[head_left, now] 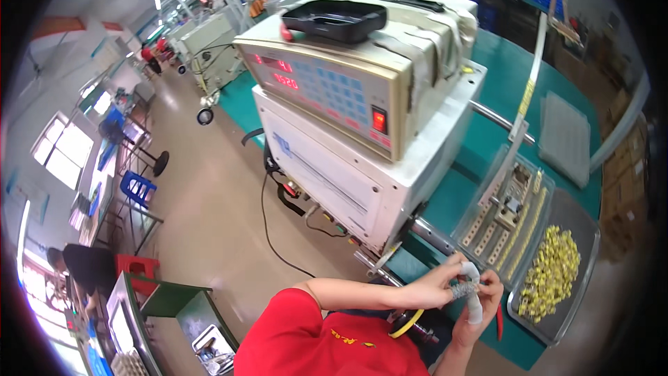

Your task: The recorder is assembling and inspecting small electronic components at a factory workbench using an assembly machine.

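Note:
My left hand [440, 287] and my right hand [487, 299] meet at the lower right, in front of my red shirt. Both sets of fingers are closed in a pinch around something small and greyish between them. Pale whitish coverings show at the fingertips, and the held thing is too small to name. Just right of my hands, a grey metal tray [583, 275] carries a heap of small yellow parts [551, 273]. Beyond my hands lies a clear plastic tray [452, 231] with perforated strips, a metal fixture [515, 198] and rows of yellow parts.
A white machine [327, 174] with a lit control box [323, 90] stands ahead on the green table [497, 63]. On top sits a black tray [335, 19]. A red handle [499, 322] lies beside my right hand. Far left, another person [90, 268] bends over a bench.

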A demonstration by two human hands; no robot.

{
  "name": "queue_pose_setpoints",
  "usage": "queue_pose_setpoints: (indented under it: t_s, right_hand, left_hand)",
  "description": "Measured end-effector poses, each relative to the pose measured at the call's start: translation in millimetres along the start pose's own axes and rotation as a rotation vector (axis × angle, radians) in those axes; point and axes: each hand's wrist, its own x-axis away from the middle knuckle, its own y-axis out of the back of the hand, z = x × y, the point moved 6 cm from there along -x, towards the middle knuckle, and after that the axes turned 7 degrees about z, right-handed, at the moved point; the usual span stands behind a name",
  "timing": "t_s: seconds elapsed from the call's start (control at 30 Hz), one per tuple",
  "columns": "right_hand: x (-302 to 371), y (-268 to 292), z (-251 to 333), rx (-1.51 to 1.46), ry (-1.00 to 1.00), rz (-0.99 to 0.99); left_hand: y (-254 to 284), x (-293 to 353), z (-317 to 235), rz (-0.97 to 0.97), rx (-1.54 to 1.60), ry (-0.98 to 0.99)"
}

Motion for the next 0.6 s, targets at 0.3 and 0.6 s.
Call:
queue_pose_setpoints:
  t_s: [0.3,0.6]
  right_hand:
    - [0,8,7,0.313,0.023,-0.057]
    - [-6,-7,41,1.088,0.313,-0.075]
  left_hand:
    - [-6,-3,9,0.092,0.386,0.278]
    - [-1,0,-2,-0.189,0.065,-0.127]
